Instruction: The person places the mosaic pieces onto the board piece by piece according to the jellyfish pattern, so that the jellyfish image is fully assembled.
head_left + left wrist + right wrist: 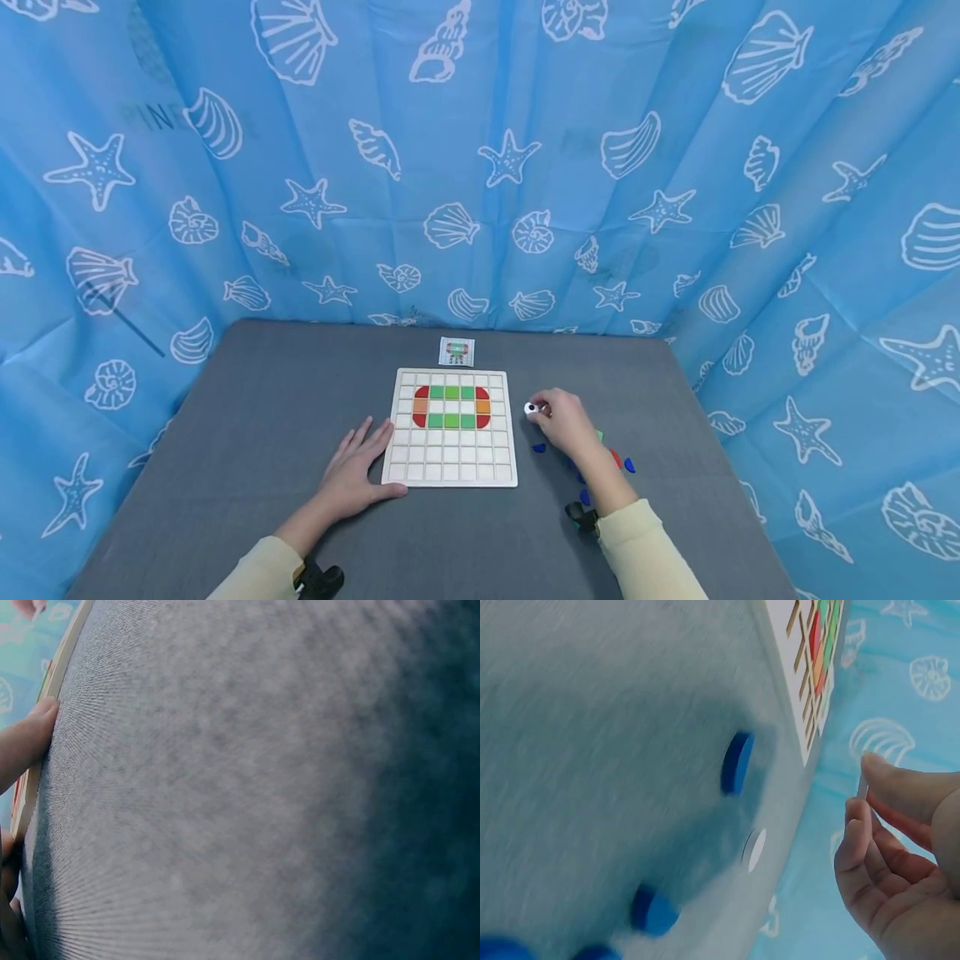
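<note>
A square wooden grid board [482, 455] lies on the table, bearing an outline of green, red and orange pieces [452, 420]. My left hand [354, 475] rests at its left side, fingers spread along the edge and thumb by the near corner. Right of the board, my right hand [564, 423] pinches a white round piece with a black dot [532, 408] between thumb and fingers. The right wrist view shows that piece [863, 786] edge-on, thin and held above the table. Below it, a white disc [756, 850] and a blue half-round piece [738, 763] lie on the cloth.
Blue half-round pieces [629, 465], a red piece [616, 458] and a green piece [600, 435] lie around my right forearm, which partly hides them. A small pattern card [457, 352] lies behind the board. The grey table [300, 367] ends at a blue shell-print curtain [465, 167].
</note>
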Motion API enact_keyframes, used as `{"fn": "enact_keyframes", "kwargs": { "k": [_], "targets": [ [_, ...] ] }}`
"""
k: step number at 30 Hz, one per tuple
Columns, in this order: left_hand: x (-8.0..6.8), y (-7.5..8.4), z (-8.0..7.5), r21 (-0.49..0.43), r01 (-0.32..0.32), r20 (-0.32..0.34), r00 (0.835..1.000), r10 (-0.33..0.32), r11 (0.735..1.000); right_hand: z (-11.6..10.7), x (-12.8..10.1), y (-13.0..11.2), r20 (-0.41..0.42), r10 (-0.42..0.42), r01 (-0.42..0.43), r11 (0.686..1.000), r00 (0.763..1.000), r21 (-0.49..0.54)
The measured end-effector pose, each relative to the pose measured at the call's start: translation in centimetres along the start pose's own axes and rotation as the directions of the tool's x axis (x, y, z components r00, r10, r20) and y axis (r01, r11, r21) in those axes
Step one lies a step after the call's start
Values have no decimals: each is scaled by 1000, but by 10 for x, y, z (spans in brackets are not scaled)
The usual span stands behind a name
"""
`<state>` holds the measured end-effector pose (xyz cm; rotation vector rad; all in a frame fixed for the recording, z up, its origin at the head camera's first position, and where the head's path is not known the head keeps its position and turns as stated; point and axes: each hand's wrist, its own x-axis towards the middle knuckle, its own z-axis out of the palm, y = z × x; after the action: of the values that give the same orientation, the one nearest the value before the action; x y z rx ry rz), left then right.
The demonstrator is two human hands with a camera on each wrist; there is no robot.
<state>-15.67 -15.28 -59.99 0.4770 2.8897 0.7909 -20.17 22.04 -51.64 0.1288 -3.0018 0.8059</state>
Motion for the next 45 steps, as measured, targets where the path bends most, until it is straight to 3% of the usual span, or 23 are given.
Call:
{"fn": "enact_keyframes", "kwargs": {
  "k": [10, 21, 32, 45],
  "targets": [
    [0, 0, -1, 15, -4, -2, 1000, 4, 1000, 17, 13, -33, 33, -65, 63, 997, 997, 43],
    [-1, 4, -7, 9, 3, 2, 1000, -3, 1000, 46, 36, -52, 103, -129, 119, 988, 986, 96],
    [-1, 3, -6, 17, 0, 1, 1000, 0, 1000, 70, 49, -59, 164, -71, 63, 997, 984, 54],
    [0, 4, -3, 9, 2, 12, 1000, -2, 1000, 68, 49, -57, 153, -50, 32, 993, 987, 115]
  ]
}}
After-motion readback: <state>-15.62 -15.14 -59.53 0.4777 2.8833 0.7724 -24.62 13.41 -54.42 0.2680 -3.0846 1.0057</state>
